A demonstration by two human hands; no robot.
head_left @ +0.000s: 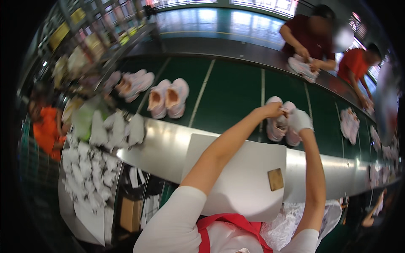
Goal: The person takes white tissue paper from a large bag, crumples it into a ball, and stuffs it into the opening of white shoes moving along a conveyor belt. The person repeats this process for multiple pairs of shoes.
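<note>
A pair of pale pink sports shoes stands on the green conveyor belt in front of me, a left shoe (275, 131) and a right shoe (292, 138). Bare, my left hand (272, 110) reaches over the pair, its fingers closed at the upper part of the shoes near the opening. My right hand (300, 121), in a white glove, is closed on the right shoe from its outer side. Something pale shows inside the left shoe's opening. The hands cover part of both shoes, and the fingertips are hard to make out.
Another pink pair (168, 99) stands farther left on the belt (228, 97). A white board (236, 177) with a small brown block (275, 179) lies before me. White stuffing pieces (90, 168) are heaped at left. Across the belt, a person (310, 38) handles a shoe.
</note>
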